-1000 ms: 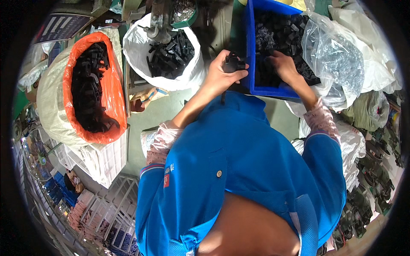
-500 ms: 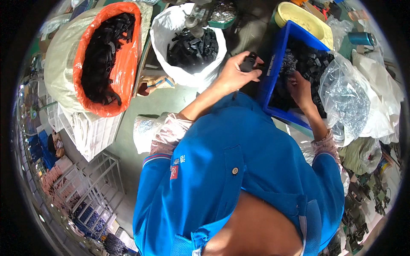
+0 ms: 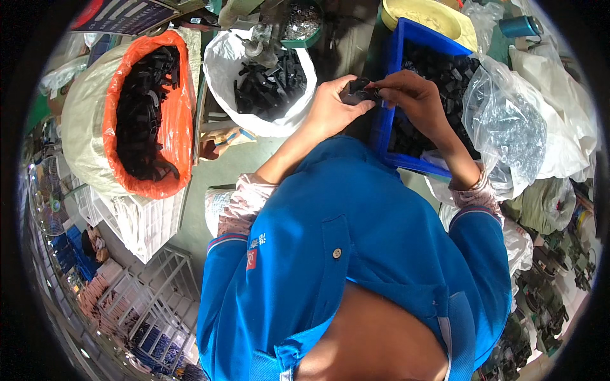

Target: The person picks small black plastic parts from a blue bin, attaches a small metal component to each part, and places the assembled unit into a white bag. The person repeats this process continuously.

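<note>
We pinch a small, blocky black plastic part (image 3: 357, 93) between our left hand (image 3: 330, 109) and right hand (image 3: 412, 96), fingers closed on it, beside the rigid blue crate (image 3: 386, 114) of matching parts.

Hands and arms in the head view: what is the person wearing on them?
Both hands, left hand and right hand, are bare, no gloves. Each forearm has a pale patterned sleeve cover ending below the wrist, over a blue work shirt with striped cuffs.

Blue buttoned shirt, seemingly patterned undersleeves.
</note>
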Available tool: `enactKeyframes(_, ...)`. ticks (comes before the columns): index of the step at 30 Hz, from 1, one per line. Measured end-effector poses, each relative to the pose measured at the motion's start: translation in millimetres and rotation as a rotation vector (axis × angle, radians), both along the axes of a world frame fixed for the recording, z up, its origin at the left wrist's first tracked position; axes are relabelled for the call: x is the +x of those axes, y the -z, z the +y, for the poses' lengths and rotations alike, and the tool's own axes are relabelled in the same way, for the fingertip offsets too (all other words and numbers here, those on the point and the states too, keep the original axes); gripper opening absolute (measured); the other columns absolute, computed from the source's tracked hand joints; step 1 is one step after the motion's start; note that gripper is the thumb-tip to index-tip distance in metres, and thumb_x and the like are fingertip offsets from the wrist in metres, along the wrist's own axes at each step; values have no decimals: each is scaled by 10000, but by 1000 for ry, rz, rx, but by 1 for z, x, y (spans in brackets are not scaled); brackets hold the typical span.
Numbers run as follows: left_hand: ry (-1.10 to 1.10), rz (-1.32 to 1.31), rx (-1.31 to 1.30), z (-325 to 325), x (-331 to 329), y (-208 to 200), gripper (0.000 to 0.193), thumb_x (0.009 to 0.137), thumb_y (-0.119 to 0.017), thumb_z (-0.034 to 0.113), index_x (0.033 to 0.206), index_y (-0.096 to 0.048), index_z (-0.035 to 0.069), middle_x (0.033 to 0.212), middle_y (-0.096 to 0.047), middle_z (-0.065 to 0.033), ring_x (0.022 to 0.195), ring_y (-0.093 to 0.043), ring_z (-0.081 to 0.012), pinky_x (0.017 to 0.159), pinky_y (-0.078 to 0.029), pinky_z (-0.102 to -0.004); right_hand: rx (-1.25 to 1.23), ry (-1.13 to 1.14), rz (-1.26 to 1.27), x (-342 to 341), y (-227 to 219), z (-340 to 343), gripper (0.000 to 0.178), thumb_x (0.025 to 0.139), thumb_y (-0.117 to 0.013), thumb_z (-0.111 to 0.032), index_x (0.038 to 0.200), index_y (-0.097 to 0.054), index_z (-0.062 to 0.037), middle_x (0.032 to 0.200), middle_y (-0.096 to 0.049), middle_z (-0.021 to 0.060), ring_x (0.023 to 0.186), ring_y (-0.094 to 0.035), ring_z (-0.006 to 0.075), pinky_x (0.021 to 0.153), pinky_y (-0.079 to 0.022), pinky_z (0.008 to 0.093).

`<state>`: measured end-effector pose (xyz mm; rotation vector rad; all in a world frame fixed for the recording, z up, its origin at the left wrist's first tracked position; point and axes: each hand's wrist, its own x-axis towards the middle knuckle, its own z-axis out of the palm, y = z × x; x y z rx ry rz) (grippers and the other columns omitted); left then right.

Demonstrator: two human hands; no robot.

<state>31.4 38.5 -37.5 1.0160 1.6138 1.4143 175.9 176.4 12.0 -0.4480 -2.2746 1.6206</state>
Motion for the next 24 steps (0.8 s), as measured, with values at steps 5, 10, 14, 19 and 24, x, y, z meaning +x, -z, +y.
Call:
enactKeyframes(5,-56,29,69,-1,8,-9,294,768,-704,10,1047,-613,11,864,-651,-7,741,-569,-45,667,-489,-217,561,-106,-18,-7,0,-3,231,859,-594,-26,1077,-662,-64,1020,-651,110,837,-626,160,718,-517,304)
enactKeyframes(10,-155,-64,191,-1,11,-2,358,793,-656,-12,1131,-544,27,914,-617,-44,673,-583,-77,585,-489,-217,-89,1,-40,-9,-3,-6,359,880,-589,-57,1234,-535,-31,1118,-628,107,946,-613,150,787,-517,287)
enactKeyframes(14,-258,-125,229,1,16,-7,251,787,-685,52,1022,-598,42,890,-657,-59,852,-605,-96,760,-489,-253,-529,155,-50,3,23,-23,393,888,-602,-90,1238,-482,43,1078,-622,146,945,-618,184,794,-517,292)
enactKeyframes(19,-192,67,224,-3,5,-6,178,781,-667,6,951,-613,2,928,-650,-67,855,-603,-106,744,-493,-252,-777,289,-8,5,31,-32,343,883,-610,-101,1180,-535,52,1003,-633,118,869,-618,163,760,-505,270)
enactKeyframes(24,-171,337,281,-7,-14,-12,167,717,-656,-37,868,-594,1,915,-625,-98,856,-626,-210,761,-487,-291,-759,235,40,2,38,-16,328,882,-623,-125,1159,-566,39,962,-639,90,820,-611,139,740,-500,263)
